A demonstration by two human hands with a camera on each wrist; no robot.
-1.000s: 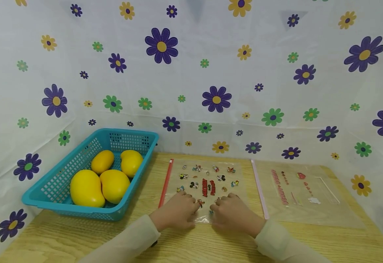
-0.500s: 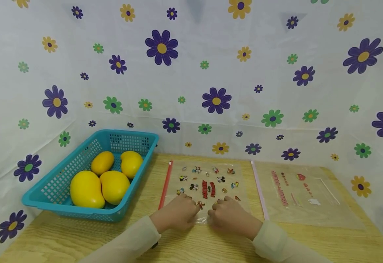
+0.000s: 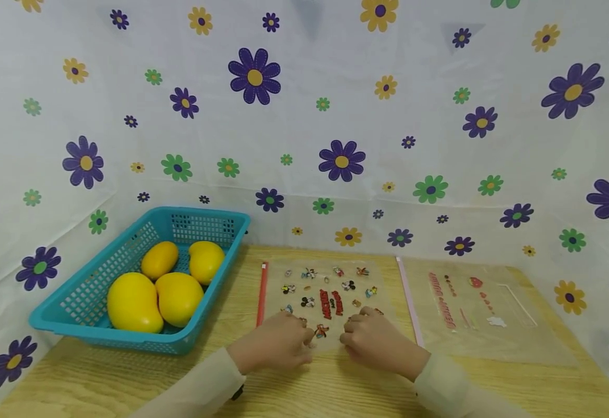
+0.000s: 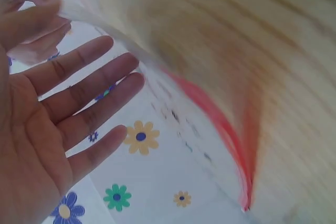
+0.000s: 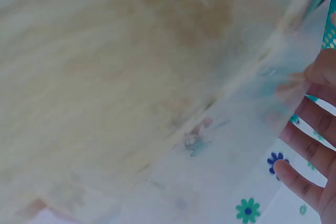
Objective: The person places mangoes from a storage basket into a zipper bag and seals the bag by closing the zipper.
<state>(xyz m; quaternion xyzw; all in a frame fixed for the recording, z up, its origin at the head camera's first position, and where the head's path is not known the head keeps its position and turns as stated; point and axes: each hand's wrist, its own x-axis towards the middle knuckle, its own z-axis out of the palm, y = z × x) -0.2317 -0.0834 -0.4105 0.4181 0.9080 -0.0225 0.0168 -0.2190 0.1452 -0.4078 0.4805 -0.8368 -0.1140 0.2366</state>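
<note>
1. By the head view's clock, 12 pointing away from the person, the clear printed bag lies at 12 o'clock from the gap between the hands; its near side is beside both.
2. The key relation is with the red strip; its long axis runs roughly 12 to 6 along the bag's 9 o'clock side; the left hand is nearer, the strip just beyond at about 11; from the right hand it is well apart, towards 10.
3. Left hand: fingers long and fanned, thumb standing apart, tips by the film; whether they bear on it, I cannot tell; right hand: thumb and a finger appear to pinch the film's edge, the others loose.
4. In the left wrist view the strip bows clear of the table, beside its shadow.
</note>
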